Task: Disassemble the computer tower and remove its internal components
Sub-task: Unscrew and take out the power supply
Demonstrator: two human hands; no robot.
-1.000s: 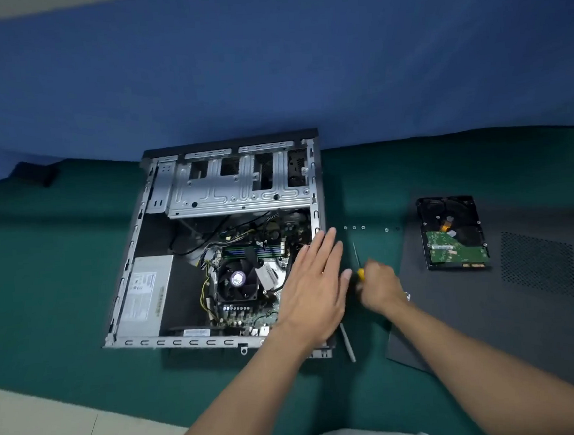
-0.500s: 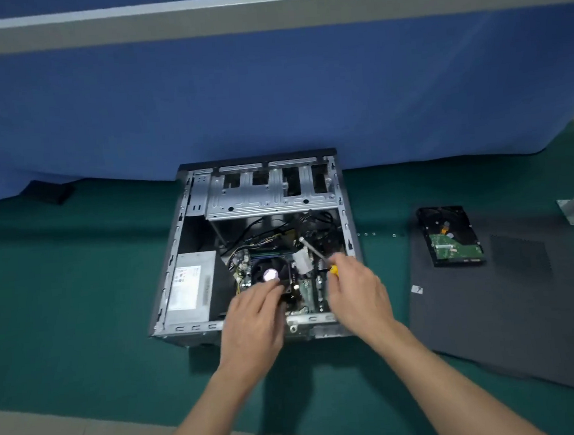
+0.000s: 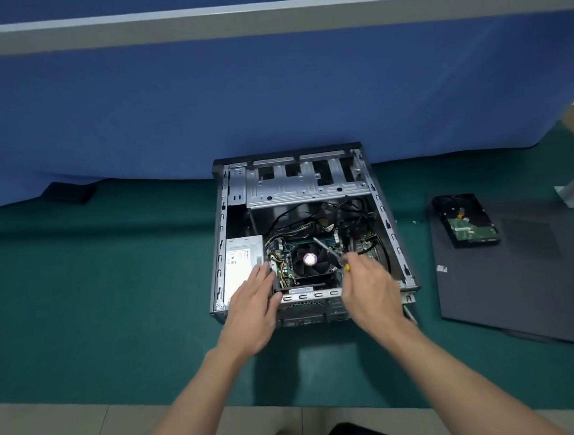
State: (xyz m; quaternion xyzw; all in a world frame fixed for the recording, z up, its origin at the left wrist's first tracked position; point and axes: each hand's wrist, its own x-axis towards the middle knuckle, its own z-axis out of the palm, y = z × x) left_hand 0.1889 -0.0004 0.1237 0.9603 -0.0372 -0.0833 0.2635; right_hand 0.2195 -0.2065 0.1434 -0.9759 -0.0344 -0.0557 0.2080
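Observation:
The open computer tower [image 3: 386, 225] lies on its side on the green mat. Inside sit a silver power supply [image 3: 242, 257] at the left, a black CPU fan [image 3: 310, 259] in the middle and tangled cables behind it. My left hand [image 3: 254, 303] rests with straight fingers on the case's near edge, beside the power supply. My right hand [image 3: 368, 286] grips a yellow-handled screwdriver [image 3: 328, 251], whose metal shaft slants up and left over the fan. A removed hard drive [image 3: 466, 221] lies to the right, circuit board up.
The dark side panel [image 3: 521, 289] lies flat on the green mat [image 3: 97, 298] at the right, under the hard drive. A blue partition stands right behind the tower. A small black object [image 3: 68, 192] sits at the far left. Pale floor lies near me.
My right hand carried the screwdriver from the mat at the tower's right into the case, over the fan. My left hand slid left to the near edge by the power supply.

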